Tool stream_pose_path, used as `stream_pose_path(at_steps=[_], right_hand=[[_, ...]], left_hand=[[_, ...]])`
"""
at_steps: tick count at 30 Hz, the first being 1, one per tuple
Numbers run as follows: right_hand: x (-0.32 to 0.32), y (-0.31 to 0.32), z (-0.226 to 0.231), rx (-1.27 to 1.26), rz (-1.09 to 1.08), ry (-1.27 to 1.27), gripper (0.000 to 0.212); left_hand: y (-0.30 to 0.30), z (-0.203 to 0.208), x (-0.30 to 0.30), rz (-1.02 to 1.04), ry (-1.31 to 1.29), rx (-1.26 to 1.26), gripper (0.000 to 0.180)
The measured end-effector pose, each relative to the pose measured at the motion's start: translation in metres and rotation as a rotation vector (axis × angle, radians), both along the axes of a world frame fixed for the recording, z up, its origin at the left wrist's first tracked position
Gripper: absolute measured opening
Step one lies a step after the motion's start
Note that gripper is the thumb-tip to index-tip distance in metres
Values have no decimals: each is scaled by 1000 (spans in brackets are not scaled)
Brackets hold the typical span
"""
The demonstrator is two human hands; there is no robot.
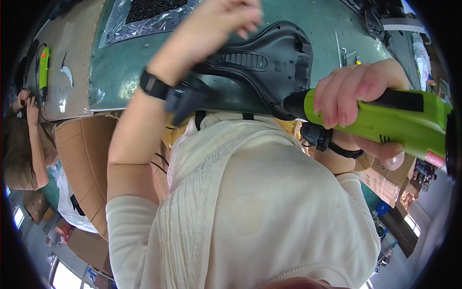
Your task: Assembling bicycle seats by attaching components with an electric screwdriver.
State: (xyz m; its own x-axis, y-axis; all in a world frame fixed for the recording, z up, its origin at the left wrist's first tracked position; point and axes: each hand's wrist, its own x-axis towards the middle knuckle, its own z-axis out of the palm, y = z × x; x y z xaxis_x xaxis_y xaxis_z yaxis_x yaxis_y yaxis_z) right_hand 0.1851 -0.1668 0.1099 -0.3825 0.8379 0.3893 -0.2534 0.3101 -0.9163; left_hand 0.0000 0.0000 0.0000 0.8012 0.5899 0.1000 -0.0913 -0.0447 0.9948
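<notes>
Right hand (358,91) wraps a green power driver (409,129) at the black panel's (279,60) right, long axis sideways, nose pointing left toward the panel. Left hand (230,20), blurred, nears the panel's far edge; grip unclear.

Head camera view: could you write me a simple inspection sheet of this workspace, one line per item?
Surface: green tabletop, with glossy reflections.
Things in work: black moulded part on the table; green power tool, its dark nose near the part's corner, contact unclear.
Clutter: clear bag of small black pieces; thin pale rod.
Hands: right hand grips the power tool; left hand is blurred above the table, its grip unclear.
Cables: dark cords beside the person's shirt, ends hidden.
Surroundings: open carton at left; beyond it a co-worker, near a second green tool.
</notes>
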Motion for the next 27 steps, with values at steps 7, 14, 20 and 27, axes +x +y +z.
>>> stream_pose_path(at_steps=[7, 14, 20, 27], right_hand=[[-31, 5, -2, 51, 27, 118, 61], [-40, -2, -4, 124, 124, 20, 59], [-41, 14, 17, 200, 290, -176, 65], [-36, 12, 12, 174, 262, -170, 64]], left_hand=[[-50, -22, 34, -105, -40, -262, 6], [-69, -14, 38, -109, -113, -25, 10], [-64, -9, 33, -71, -86, 13, 10], [-58, -11, 32, -112, -120, 2, 11]])
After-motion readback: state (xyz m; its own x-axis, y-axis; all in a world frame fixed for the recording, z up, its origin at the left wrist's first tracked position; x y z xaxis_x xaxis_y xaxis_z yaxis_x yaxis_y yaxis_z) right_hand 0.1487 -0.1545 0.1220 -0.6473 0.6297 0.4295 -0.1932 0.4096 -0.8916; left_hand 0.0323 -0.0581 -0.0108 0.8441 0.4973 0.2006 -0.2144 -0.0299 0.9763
